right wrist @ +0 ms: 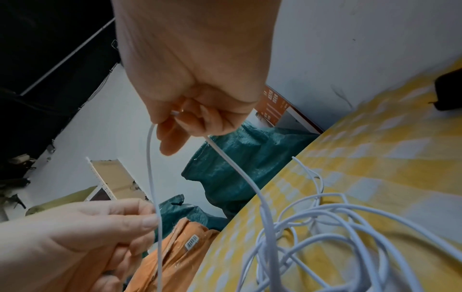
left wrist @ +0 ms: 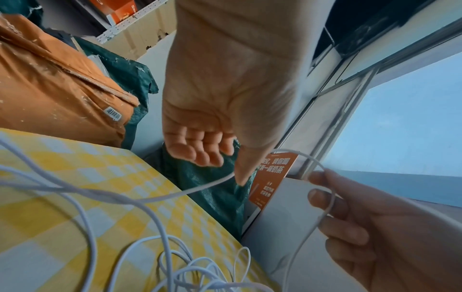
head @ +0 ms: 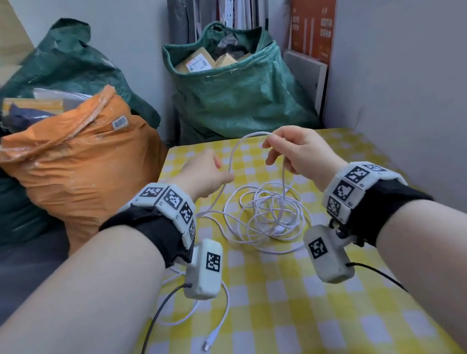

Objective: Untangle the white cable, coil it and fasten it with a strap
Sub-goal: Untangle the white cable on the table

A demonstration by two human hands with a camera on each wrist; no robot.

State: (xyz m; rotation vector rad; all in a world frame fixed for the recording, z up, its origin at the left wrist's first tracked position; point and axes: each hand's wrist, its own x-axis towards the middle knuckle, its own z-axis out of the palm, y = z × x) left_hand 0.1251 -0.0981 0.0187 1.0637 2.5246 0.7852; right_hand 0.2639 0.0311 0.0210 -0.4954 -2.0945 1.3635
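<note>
The white cable (head: 265, 214) lies in a loose tangle of several loops on the yellow checked tablecloth (head: 277, 307). One strand rises from the tangle in an arch between both hands. My left hand (head: 226, 175) pinches this strand between thumb and fingers, above the left of the tangle. My right hand (head: 269, 143) grips the same strand at the top of the arch, fingers curled round it (right wrist: 175, 122). The cable's plug end (head: 206, 347) rests free on the cloth near the front left. I see no strap.
An orange sack (head: 81, 170) and green sacks (head: 231, 94) stand close behind and left of the table. A grey board (head: 406, 57) walls off the right side. A small black object (right wrist: 447, 94) lies on the cloth in the right wrist view.
</note>
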